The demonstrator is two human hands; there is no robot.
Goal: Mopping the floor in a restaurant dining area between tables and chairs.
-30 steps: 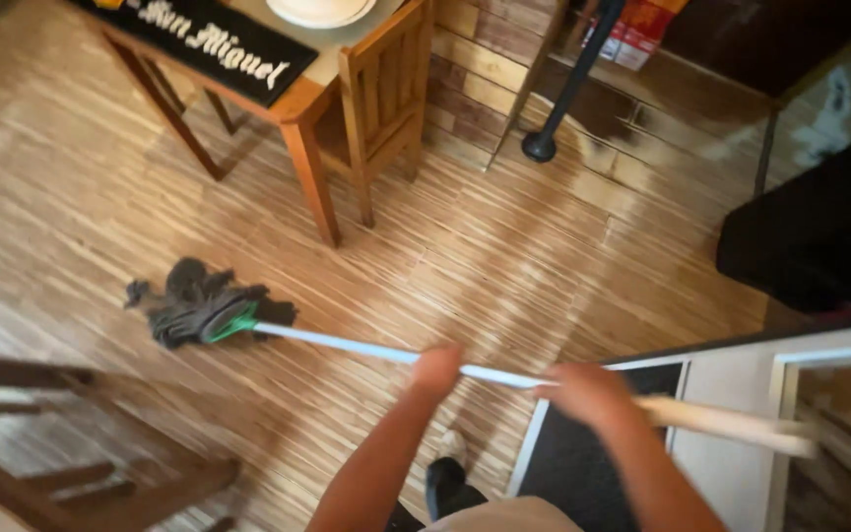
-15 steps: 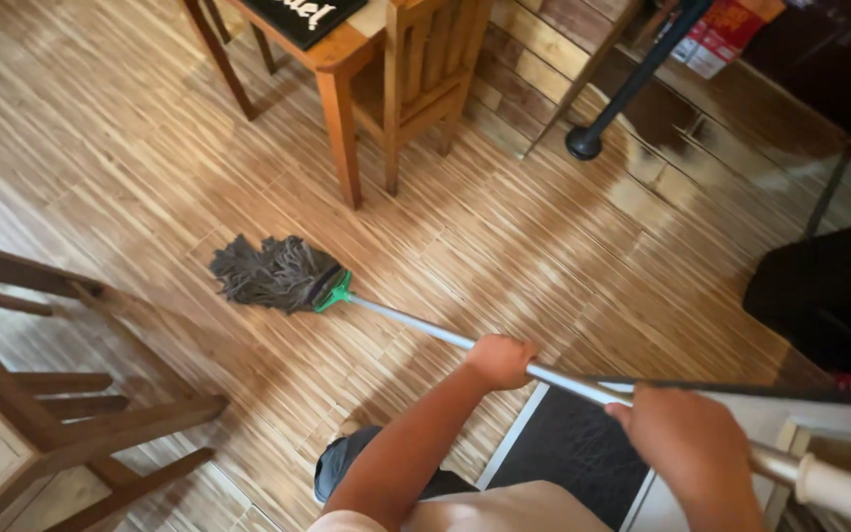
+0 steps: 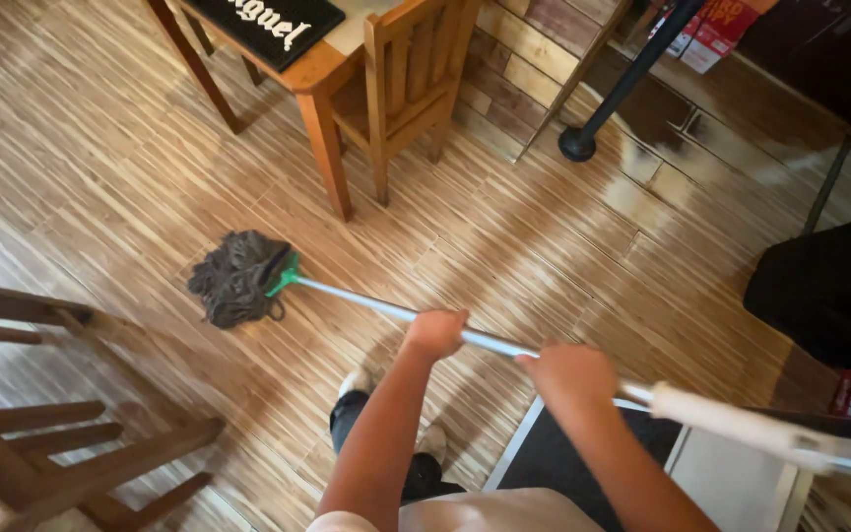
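I hold a mop with both hands. Its pale blue handle (image 3: 366,303) runs from the lower right toward the middle left, ending in a green collar and a dark grey stringy mop head (image 3: 236,278) lying on the wooden plank floor (image 3: 110,167). My left hand (image 3: 434,334) grips the handle about halfway along. My right hand (image 3: 571,374) grips it further back, near the thicker white end of the handle (image 3: 731,419). The mop head rests just in front of the table leg.
A wooden table (image 3: 317,74) with a dark mat and a wooden chair (image 3: 408,74) stand at the top. Another wooden chair (image 3: 41,433) fills the lower left. A black pole base (image 3: 577,144) stands top right, a dark object (image 3: 829,286) at right, a dark mat (image 3: 563,458) below.
The mop head has slid along the floor, closer to the table leg, as the view shifted. Both hands keep their grip on the handle.
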